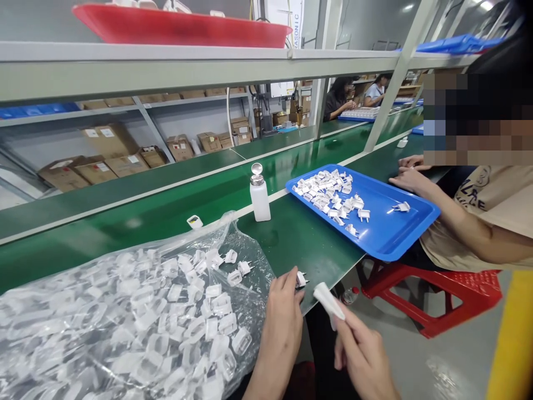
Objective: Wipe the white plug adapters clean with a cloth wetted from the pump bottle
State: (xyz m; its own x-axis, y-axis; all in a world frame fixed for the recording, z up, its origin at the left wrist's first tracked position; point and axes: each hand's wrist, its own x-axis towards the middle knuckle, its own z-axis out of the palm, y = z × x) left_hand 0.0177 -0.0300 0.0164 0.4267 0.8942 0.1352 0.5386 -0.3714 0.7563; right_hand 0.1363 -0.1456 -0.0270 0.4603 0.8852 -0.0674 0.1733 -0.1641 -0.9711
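My left hand (282,316) is closed at the table's front edge, its fingers bent around a small white plug housing (300,279) whose metal pins point right. Between the thumb and fingers of my right hand (364,350) is a folded white cloth (328,301), held just right of the plug and apart from it. Beside my left hand spreads a clear plastic bag (254,258) heaped with similar white plug housings (195,291).
A white pump bottle (260,200) stands behind the bag, near a small white part (194,221). To the right, a blue tray (387,233) holds several plugs. A co-worker (491,216) sits beside it on a red stool (433,300). Overhead runs a shelf (187,75) with a red tray (187,28).
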